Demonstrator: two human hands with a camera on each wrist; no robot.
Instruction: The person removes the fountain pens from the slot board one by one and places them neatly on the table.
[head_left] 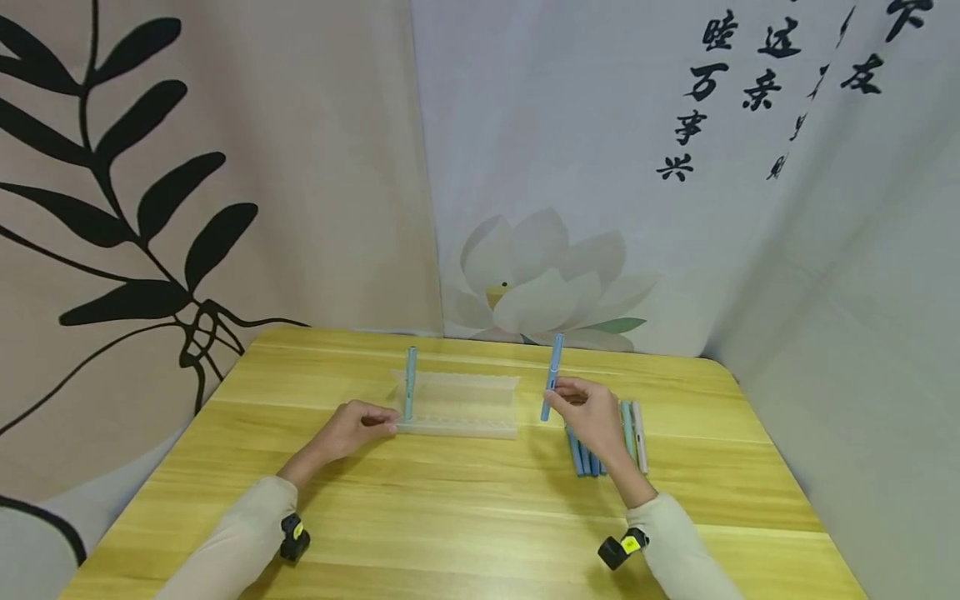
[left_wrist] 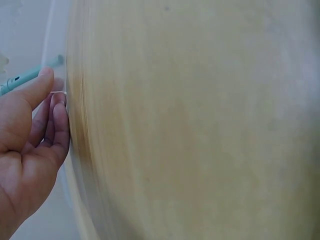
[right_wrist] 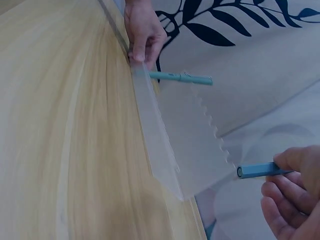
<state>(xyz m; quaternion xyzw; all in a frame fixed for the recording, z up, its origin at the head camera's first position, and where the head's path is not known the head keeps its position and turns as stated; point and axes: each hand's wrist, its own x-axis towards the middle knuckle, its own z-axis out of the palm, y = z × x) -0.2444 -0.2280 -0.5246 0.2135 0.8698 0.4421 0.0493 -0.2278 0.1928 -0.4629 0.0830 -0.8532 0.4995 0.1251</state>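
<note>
A clear pen rack [head_left: 465, 431] with notched edges stands toward the back of the table. My left hand [head_left: 363, 423] pinches its left front corner between thumb and fingers; the left wrist view shows this hand [left_wrist: 35, 135] close up. One teal pen [head_left: 410, 379] leans upright in the rack's left end. To the right of the rack, my right hand [head_left: 588, 410] holds a blue pen [head_left: 553, 367] almost upright, off the table. In the right wrist view the blue pen [right_wrist: 255, 170] points at the rack's near end, apart from it.
Several blue pens [head_left: 576, 454] lie partly hidden under the right hand, beside a green pen [head_left: 627, 425] and a pale grey pen [head_left: 640, 433]. The wooden table [head_left: 420, 533] ends at a printed curtain [head_left: 345, 167] behind.
</note>
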